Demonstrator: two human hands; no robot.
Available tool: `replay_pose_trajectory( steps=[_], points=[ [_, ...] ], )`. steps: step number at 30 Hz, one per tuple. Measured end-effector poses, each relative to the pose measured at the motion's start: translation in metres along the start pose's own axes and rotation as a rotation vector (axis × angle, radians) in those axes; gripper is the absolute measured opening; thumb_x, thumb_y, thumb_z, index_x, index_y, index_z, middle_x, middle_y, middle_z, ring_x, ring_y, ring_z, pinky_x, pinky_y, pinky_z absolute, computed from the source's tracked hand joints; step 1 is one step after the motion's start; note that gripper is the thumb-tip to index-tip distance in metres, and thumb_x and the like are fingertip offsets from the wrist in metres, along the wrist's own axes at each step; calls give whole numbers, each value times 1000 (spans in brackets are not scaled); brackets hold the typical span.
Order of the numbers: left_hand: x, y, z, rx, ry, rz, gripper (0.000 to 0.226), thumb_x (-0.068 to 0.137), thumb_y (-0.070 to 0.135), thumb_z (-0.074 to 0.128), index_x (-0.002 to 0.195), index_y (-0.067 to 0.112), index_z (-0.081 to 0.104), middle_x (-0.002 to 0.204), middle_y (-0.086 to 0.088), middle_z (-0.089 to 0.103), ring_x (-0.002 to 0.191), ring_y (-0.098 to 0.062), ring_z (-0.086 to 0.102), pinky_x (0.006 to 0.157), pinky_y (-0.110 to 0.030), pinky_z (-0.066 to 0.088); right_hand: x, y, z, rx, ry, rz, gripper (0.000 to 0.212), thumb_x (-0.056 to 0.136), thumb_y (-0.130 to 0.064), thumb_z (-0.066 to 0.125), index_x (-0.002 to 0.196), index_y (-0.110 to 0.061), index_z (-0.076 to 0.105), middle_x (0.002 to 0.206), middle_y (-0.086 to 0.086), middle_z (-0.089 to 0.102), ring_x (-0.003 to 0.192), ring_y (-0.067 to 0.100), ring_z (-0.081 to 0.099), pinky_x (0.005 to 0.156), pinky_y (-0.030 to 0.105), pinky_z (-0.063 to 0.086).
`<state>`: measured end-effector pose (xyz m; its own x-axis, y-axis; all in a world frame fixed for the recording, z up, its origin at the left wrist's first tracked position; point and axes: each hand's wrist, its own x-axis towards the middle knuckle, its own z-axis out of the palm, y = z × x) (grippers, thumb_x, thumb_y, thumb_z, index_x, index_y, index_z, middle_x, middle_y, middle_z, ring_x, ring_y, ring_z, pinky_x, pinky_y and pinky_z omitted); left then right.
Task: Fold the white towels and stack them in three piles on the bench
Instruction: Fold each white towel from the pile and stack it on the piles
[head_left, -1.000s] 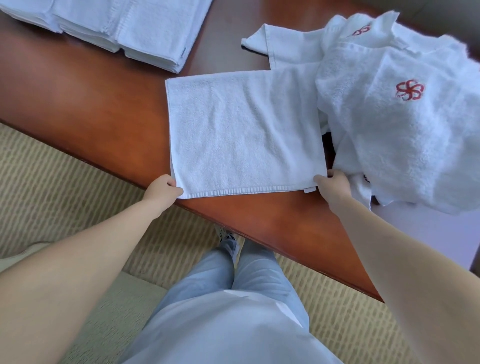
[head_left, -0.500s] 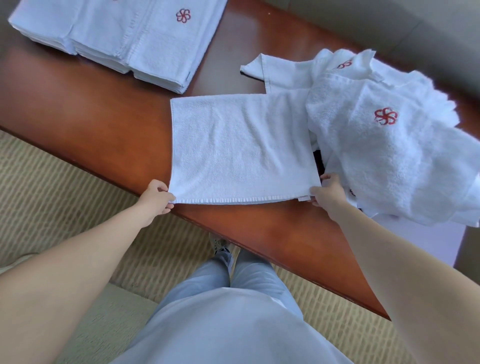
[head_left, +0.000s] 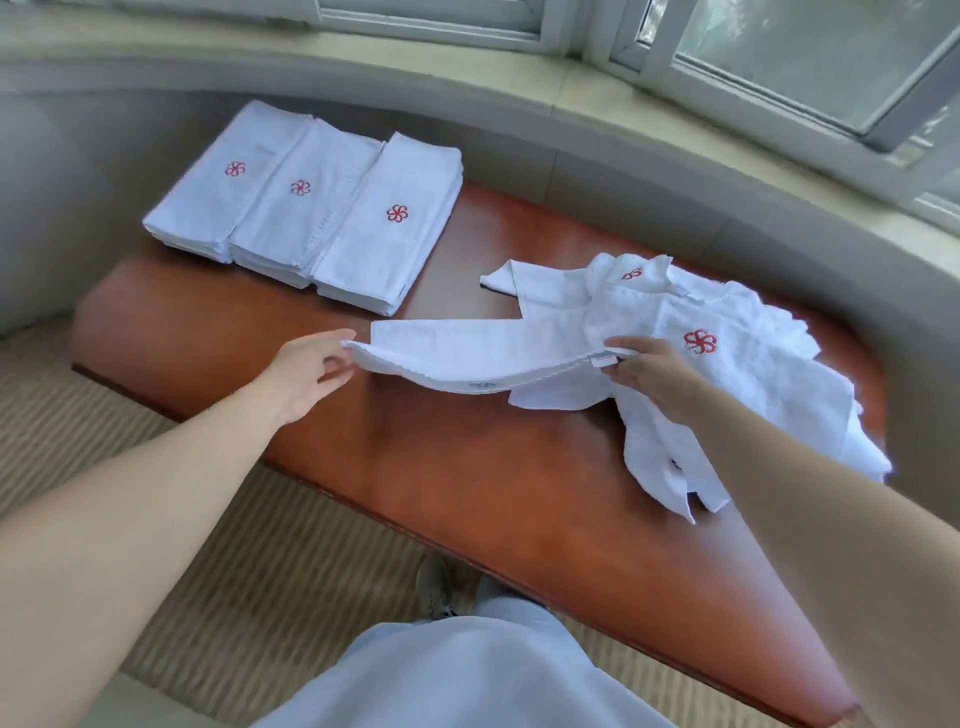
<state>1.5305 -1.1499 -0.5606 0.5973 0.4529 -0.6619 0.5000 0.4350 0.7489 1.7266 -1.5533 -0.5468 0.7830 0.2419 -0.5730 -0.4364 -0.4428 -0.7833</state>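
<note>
Below a curved window sill, the reddish table (head_left: 467, 493) carries the work. Left hand (head_left: 306, 371) pinches the towel (head_left: 467, 348) by its near left corner; right hand (head_left: 652, 371) pinches its right corner, lifting that edge. Unfolded towels (head_left: 727, 374) lie heaped just right; three folded piles (head_left: 311, 208) sit at the far left.

Bare bench (head_left: 467, 499) lies open in front, flanked by three folded piles (head_left: 311, 208) and the loose towel heap (head_left: 727, 374).
</note>
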Motion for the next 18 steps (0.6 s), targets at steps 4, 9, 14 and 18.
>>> replay_pose_trajectory(
  steps=[4, 9, 14, 18],
  points=[
    [-7, 81, 10, 61, 14, 217, 48, 90, -16, 52, 126, 11, 68, 95, -4, 66, 91, -9, 64, 95, -29, 55, -1, -73, -2, -8, 181, -258, 24, 95, 0, 58, 115, -5, 70, 91, 11, 72, 80, 15, 72, 76, 20, 59],
    [-23, 125, -4, 256, 96, 397, 21, 91, 5, 69, 109, 13, 73, 105, -11, 72, 92, -19, 69, 102, -39, 55, -15, -107, -10, -208, 162, -343, 18, 101, -13, 58, 102, -4, 74, 90, 12, 76, 74, 17, 72, 72, 24, 58],
    [-27, 120, -46, 729, 51, 271, 13, 95, 16, 68, 97, 5, 75, 99, -11, 77, 85, -17, 70, 88, -36, 58, -30, -111, -36, -520, -278, -39, 25, 102, -24, 63, 108, 0, 70, 102, 7, 79, 85, 14, 75, 81, 28, 60],
    [-26, 137, -61, 727, 44, 246, 12, 96, 17, 69, 97, 6, 75, 85, -5, 77, 71, -12, 67, 71, -25, 59, -32, -131, -39, -463, -295, -14, 23, 100, -26, 66, 106, -5, 71, 103, 9, 78, 81, 15, 74, 73, 27, 59]
  ],
)
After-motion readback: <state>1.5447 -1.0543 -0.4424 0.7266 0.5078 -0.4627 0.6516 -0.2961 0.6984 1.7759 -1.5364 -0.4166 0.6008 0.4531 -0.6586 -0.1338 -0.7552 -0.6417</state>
